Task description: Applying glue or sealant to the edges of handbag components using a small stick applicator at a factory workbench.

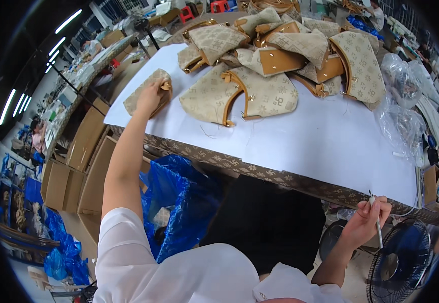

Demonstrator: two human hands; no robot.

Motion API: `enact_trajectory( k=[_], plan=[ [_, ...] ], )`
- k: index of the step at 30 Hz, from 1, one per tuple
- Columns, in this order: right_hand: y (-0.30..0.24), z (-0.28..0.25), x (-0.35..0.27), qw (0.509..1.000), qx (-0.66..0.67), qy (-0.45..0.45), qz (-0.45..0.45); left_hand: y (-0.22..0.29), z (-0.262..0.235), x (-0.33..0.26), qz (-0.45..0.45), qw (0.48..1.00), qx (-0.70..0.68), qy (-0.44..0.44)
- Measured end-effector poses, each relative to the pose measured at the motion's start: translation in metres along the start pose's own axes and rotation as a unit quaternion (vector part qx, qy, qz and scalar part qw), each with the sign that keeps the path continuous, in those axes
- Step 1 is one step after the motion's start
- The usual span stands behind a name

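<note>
My left hand (151,96) is closed over the top of a small beige patterned handbag (140,96) with tan trim, at the left end of the white-covered table (325,131). Next to it, two curved beige bag pieces or bags (207,100) with tan edging lie near the middle; I cannot tell if they are joined. Behind them rises a heap of similar bags (280,55) with tan leather and small metal fittings. At the table's right front edge, my right hand (368,219) grips a white pen-shaped tool (378,230) with a thin dark tip pointing up.
A blue plastic bag (179,202) lines a container below the table's front edge. Clear plastic wrap (403,116) lies at the right end. A black fan (398,260) stands under my right hand. Cardboard boxes (86,141) stand at the left. Loose threads are scattered on the table.
</note>
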State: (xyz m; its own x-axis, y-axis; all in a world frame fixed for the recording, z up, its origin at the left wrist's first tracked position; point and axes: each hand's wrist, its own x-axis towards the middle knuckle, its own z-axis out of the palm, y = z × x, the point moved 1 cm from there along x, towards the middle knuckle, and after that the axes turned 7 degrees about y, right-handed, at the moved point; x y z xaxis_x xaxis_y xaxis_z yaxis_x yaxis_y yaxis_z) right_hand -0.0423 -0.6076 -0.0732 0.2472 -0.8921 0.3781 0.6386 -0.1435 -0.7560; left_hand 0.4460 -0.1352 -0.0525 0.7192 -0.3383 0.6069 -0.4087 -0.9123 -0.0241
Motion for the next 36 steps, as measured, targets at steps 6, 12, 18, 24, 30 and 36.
enact_trajectory(
  k=[6,12,18,24,30,36],
  plan=[
    [-0.028,-0.016,0.01,0.997,0.038,-0.05,-0.04,0.078,-0.137,-0.019,0.021,0.993,-0.061,0.095],
    [-0.033,-0.011,0.019,0.985,0.151,-0.082,0.022,0.203,-0.269,-0.113,0.045,0.969,-0.087,0.226],
    [-0.034,0.027,0.011,0.943,0.299,-0.117,0.086,0.298,-0.159,-0.233,0.075,0.94,-0.329,0.048],
    [-0.023,0.018,0.015,0.95,0.294,-0.073,0.072,0.316,-0.124,-0.244,0.084,0.923,-0.375,-0.034],
    [-0.041,-0.007,0.014,0.967,0.249,-0.038,0.051,0.397,-0.151,-0.245,0.15,0.919,-0.364,0.034],
    [-0.038,-0.005,-0.003,0.969,0.189,-0.12,0.1,0.397,-0.118,-0.229,-0.007,0.913,-0.407,-0.026]
  ],
)
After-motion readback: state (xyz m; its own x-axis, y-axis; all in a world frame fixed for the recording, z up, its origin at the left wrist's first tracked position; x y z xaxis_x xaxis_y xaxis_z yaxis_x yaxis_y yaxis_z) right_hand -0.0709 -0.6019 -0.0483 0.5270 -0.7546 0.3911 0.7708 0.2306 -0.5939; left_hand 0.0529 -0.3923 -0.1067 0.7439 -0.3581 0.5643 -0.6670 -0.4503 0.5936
